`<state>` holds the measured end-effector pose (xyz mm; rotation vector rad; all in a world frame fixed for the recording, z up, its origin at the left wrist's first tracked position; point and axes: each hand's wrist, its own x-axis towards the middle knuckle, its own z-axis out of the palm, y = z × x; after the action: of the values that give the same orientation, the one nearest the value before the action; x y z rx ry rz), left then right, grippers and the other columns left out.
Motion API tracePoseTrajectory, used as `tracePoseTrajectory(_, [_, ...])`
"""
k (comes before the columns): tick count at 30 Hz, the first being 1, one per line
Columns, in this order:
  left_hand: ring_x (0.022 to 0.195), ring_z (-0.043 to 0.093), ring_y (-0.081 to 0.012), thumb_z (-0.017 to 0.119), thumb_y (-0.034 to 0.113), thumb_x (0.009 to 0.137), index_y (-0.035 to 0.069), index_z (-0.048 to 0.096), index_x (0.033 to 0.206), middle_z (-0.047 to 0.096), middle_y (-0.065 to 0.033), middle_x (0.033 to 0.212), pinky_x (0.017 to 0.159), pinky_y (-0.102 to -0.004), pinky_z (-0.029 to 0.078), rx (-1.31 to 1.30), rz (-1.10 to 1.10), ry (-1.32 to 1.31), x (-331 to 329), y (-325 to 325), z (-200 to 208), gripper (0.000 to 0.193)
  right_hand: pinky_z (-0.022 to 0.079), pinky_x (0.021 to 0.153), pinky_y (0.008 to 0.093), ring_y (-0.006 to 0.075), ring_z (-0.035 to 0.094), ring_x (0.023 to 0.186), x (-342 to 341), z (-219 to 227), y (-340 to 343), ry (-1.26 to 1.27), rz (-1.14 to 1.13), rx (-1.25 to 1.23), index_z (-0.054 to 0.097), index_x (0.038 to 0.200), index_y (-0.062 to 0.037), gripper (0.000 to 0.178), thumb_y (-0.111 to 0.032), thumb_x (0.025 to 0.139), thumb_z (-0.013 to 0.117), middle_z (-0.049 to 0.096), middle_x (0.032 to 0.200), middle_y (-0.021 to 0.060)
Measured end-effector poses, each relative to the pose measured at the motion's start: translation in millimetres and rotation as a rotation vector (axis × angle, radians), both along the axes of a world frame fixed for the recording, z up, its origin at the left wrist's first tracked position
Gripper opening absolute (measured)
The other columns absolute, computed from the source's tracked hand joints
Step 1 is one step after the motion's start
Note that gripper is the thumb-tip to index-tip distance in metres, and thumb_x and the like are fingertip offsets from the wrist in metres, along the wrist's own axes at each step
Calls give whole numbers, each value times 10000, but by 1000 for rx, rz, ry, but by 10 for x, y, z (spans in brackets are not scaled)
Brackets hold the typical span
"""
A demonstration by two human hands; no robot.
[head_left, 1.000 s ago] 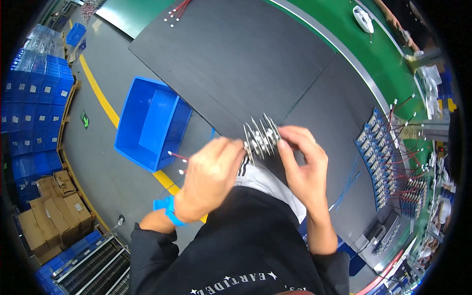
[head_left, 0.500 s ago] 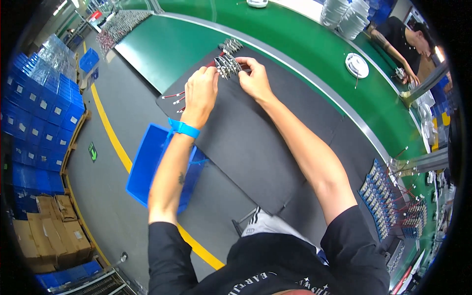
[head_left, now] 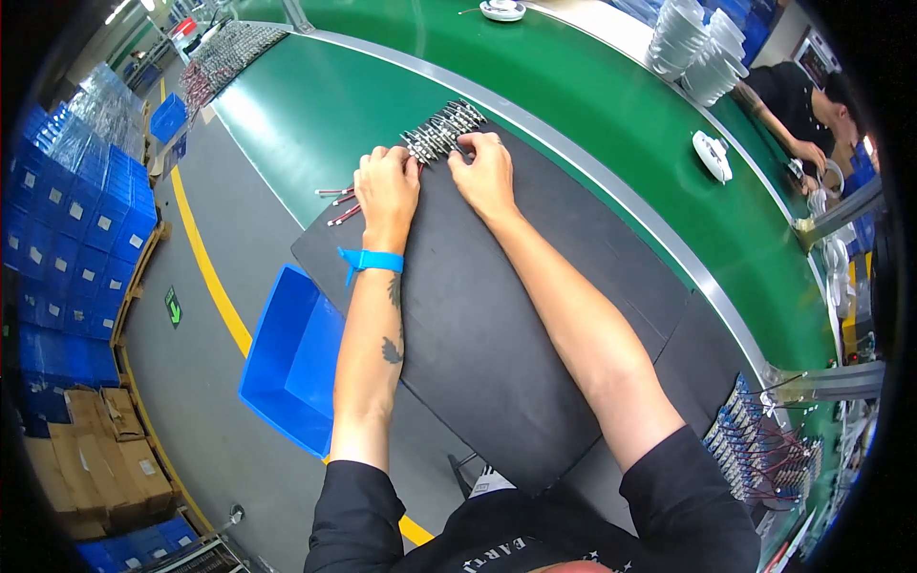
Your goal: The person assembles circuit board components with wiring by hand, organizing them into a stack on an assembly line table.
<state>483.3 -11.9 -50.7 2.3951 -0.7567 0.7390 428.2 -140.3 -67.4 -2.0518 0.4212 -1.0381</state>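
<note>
A row of small metal-and-white parts with dark leads point(head_left: 445, 131) lies on the far end of the black mat point(head_left: 478, 315). At the row's near left end my left hand point(head_left: 387, 196) is closed, its fingertips against the parts. Thin red wires with white plugs point(head_left: 342, 199) stick out to the left past that hand. My right hand point(head_left: 485, 180) has its fingers curled in at the near right side of the same row, thumb and fingertips on the end parts. What exactly each set of fingertips pinches is partly hidden.
A blue bin point(head_left: 291, 368) stands left of my left forearm. The green conveyor point(head_left: 611, 115) curves behind the mat, carrying a white round fitting point(head_left: 712, 156). Blue boards with red wires point(head_left: 750, 444) lie at right. A person point(head_left: 798, 115) works across the conveyor.
My hands have lowered the bundle of parts onto the mat, beside the parts lying there, so they now form one longer row. My left forearm has shifted right, uncovering more of the blue bin.
</note>
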Motion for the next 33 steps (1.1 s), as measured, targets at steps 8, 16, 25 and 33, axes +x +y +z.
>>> tracePoseTrajectory(8, [840,584,-291,630,172,798,69,705,843,643,-99,847,754,-414,457,-28,-29,49,28,104,81,135,460,791,433,352,575,865,58,90,63,58,-49,-27,681,838,-38,77,-82,785,646,603,883,180])
tracePoseTrajectory(16, [670,580,-345,604,230,830,64,686,769,614,-151,730,606,-444,464,61,-147,12,158,140,-245,195,476,744,491,394,601,800,-120,10,45,33,-155,-120,666,757,-9,118,-71,700,582,624,804,233])
tracePoseTrajectory(25, [990,578,-315,482,391,919,152,647,1158,606,-117,1126,826,-442,461,105,114,-208,509,301,-143,375,484,614,388,252,625,680,-2211,443,751,178,491,434,581,875,20,125,-85,807,573,627,705,126])
tracePoseTrajectory(33, [1002,562,-277,398,327,981,197,658,1143,591,-67,1162,835,-424,448,56,107,-323,385,160,-19,333,509,729,385,311,619,817,-5099,802,783,571,-564,81,647,942,-22,185,-161,822,628,643,879,149])
